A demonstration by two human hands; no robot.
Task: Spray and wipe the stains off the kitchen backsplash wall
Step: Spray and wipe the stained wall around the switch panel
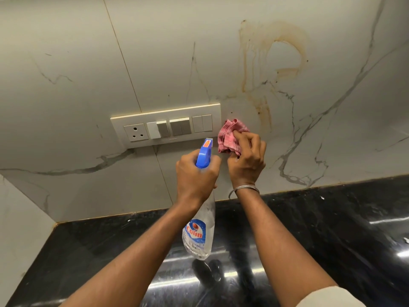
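Left hand [195, 173] grips spray bottle [200, 227] by its blue trigger head; right hand [246, 161] holds pink cloth [229, 138] against stained backsplash wall [265, 69], just beside switch panel [166, 125].

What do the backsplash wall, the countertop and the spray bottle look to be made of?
Backsplash wall: glossy marble-look tile or stone, grey veins, thin joints. Countertop: polished black stone, likely granite, mirror-like glare. Spray bottle: clear plastic, blue plastic trigger head.
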